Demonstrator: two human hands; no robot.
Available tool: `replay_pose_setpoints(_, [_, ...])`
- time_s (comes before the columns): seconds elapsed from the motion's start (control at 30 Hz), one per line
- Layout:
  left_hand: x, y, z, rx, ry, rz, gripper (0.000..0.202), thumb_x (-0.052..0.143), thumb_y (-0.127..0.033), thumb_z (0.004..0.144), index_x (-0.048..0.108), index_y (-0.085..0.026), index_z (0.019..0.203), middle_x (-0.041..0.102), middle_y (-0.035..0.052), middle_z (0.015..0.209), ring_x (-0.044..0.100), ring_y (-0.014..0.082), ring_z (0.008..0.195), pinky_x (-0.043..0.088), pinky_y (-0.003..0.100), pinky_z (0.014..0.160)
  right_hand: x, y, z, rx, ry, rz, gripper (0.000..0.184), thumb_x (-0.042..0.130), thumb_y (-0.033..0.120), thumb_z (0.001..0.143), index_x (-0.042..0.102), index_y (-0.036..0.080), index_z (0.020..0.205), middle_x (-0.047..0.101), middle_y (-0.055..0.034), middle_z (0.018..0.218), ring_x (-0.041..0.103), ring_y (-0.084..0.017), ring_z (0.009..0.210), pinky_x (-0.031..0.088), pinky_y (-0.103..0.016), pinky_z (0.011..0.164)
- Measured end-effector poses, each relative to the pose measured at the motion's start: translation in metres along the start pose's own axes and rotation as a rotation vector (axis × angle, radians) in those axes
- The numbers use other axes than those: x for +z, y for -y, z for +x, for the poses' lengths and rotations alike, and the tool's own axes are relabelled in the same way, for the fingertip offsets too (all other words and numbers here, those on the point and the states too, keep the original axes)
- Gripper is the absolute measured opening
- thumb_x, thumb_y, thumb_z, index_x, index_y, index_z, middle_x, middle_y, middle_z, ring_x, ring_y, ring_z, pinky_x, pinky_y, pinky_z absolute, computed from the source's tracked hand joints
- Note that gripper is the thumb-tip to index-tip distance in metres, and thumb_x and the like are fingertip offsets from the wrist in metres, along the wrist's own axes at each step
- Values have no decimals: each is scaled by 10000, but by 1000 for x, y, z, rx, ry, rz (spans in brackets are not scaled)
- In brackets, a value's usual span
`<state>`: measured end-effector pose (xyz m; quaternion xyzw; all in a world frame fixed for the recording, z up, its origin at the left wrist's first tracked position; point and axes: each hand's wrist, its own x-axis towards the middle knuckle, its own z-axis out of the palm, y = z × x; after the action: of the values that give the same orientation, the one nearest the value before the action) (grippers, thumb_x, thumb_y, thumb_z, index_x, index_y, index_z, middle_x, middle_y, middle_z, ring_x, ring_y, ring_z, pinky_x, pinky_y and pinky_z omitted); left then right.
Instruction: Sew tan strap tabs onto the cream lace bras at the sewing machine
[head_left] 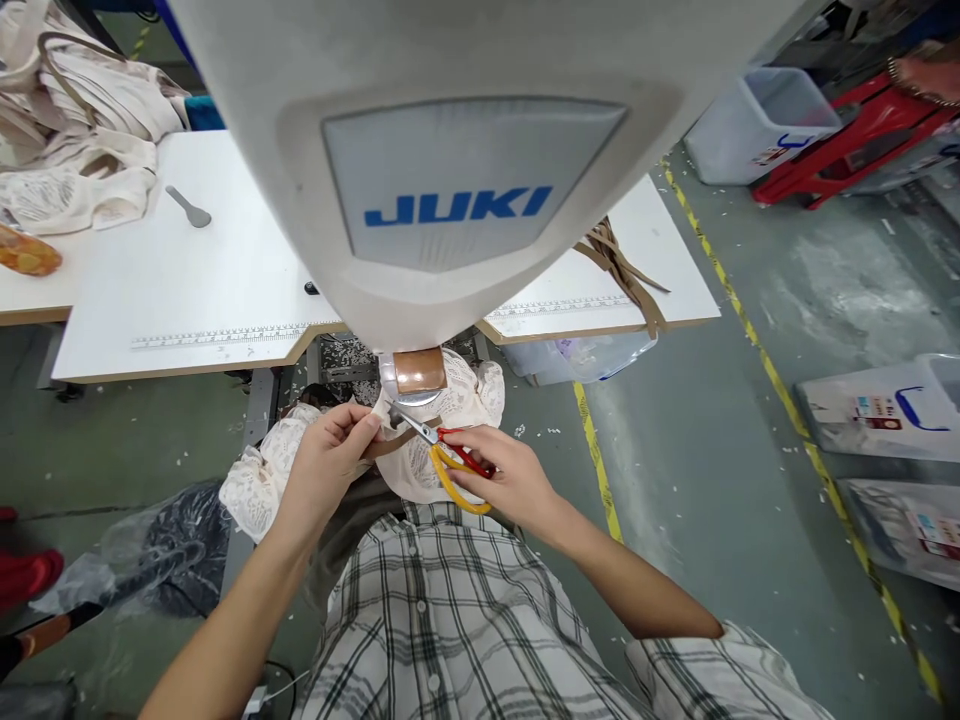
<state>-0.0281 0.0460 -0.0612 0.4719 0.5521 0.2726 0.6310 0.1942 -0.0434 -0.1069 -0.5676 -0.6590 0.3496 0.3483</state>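
A white Juki sewing machine head (465, 170) fills the top middle of the view. Below it a cream lace garment (450, 405) with a brown strap (390, 445) hangs from the needle area. My left hand (326, 465) pinches the lace and strap just left of the needle. My right hand (506, 475) grips small thread snips (450, 455) with red and yellow handles. Their blades point left at the strap, close to my left fingertips.
The white sewing table (187, 290) carries a printed ruler, a grey tool (189, 207), a pile of cream garments (67, 120) at left and brown straps (622, 265) at right. Clear plastic bins (757, 120) and a yellow floor line (750, 330) lie to the right.
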Motion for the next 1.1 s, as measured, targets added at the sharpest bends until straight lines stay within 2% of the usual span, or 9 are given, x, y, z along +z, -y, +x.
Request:
replay_pose_setpoints(0.2, [-12,-1,0,230,-193,441,189,618,-360,851,715,-216,926,707,23,806,611,167,724,452,243,670,-34,-26,-5,100,-9,-168,282,640,315,870,665,278,1148,713,-40,1001,668,-185,753,541,-321,676])
replay_pose_setpoints(0.3, [-19,-2,0,372,-240,646,247,626,-306,820,713,-237,1041,715,22,789,623,183,705,448,254,668,-66,-48,15,159,-85,-349,312,619,411,875,666,253,1140,721,-59,996,670,-220,765,528,-344,647])
replay_pose_setpoints(0.43, [-29,-15,9,287,-2,610,231,578,-329,861,714,-230,1019,750,64,881,689,225,807,495,279,720,-117,-78,77,227,-266,-595,371,572,420,886,662,180,1155,713,-112,1053,667,-282,888,518,-380,711])
replay_pose_setpoints(0.57, [-37,-32,23,230,196,664,305,537,-370,906,651,-228,1150,748,86,989,695,253,888,507,315,748,-146,-79,120,93,-259,-689,337,534,302,899,665,116,1147,656,-178,1211,590,-326,1132,454,-453,960])
replay_pose_setpoints(0.7, [-29,-32,22,553,80,993,237,512,-359,906,701,-217,909,700,122,969,631,287,889,457,368,767,-110,-32,87,-12,-347,-366,289,582,394,910,661,194,1102,677,-115,1110,623,-271,1028,502,-423,894])
replay_pose_setpoints(0.8, [-6,-23,9,695,109,1063,286,456,-350,935,649,-208,778,655,103,818,586,245,780,419,344,720,-63,5,41,-150,230,-41,298,627,460,893,665,273,1122,699,-45,1079,658,-213,977,533,-363,869])
replay_pose_setpoints(0.87, [12,-18,-1,686,143,1042,310,442,-375,948,601,-217,734,601,58,661,531,198,628,361,302,619,-38,19,23,-175,382,-26,516,703,559,799,633,249,1206,673,-80,1160,627,-256,1077,513,-398,925])
replay_pose_setpoints(1.0, [41,-19,-14,621,140,827,282,458,-386,943,539,-226,726,567,23,616,484,163,553,293,283,559,-17,26,24,-58,248,192,649,501,746,833,614,218,1193,659,-89,1076,618,-255,1005,511,-397,887])
replay_pose_setpoints(1.1, [55,-26,-16,479,156,565,296,429,-382,967,492,-226,724,511,-14,603,448,142,538,298,268,541,-20,31,37,52,33,502,541,344,650,961,628,208,1091,643,-55,935,616,-187,836,527,-324,762])
